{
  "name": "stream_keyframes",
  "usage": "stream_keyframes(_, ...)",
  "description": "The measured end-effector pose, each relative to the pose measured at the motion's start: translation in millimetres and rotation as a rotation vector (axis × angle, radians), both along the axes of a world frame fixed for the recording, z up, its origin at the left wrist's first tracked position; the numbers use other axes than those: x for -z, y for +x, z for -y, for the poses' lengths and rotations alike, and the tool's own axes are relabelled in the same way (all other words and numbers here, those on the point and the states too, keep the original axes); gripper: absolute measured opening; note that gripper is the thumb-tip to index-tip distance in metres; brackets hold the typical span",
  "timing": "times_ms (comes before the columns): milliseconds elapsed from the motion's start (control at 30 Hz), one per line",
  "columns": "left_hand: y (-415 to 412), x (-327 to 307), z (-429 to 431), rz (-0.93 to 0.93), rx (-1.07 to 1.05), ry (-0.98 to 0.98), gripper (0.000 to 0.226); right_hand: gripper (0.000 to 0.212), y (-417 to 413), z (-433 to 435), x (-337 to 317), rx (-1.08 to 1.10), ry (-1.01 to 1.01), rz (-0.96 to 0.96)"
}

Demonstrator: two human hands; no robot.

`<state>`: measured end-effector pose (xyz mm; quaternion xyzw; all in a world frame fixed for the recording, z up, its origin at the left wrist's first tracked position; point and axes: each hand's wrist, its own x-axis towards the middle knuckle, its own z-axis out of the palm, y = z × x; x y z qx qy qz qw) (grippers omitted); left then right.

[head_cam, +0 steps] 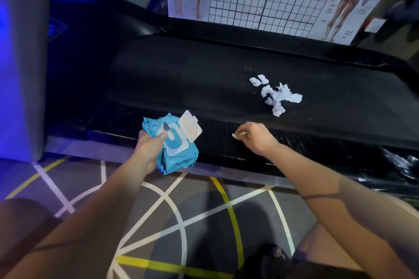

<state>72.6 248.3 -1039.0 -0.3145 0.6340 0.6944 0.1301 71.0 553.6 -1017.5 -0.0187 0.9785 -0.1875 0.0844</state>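
Mid-frame, the left hand (150, 142) grips the open-lidded wipes pack (175, 145). The right hand (255, 137) has curled fingers, hold unclear. Drawing a wipe likely comes next.

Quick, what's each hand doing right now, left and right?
Left hand: grips the wipes pack, lid flipped open.
Right hand: fingers curled; holding anything cannot be told.

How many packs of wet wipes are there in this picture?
1. The blue wipes pack, its lid flipped open, is held in the left hand above the black treadmill at its near edge. None other shows.
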Motion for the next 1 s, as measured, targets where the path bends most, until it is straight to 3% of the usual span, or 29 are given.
stream_keyframes(300,0,-1,1,0.000,0.004,-0.010,0.044,0.029,2,7,-7,-0.106,0.158,0.081)
stream_keyframes(633,-1,3,2,0.004,0.010,-0.026,0.038,0.020,-3,24,-15,-0.228,0.351,0.092)
stream_keyframes(1000,-2,3,1,-0.006,0.000,-0.003,0.039,0.020,3,14,-27,-0.400,0.291,0.121)
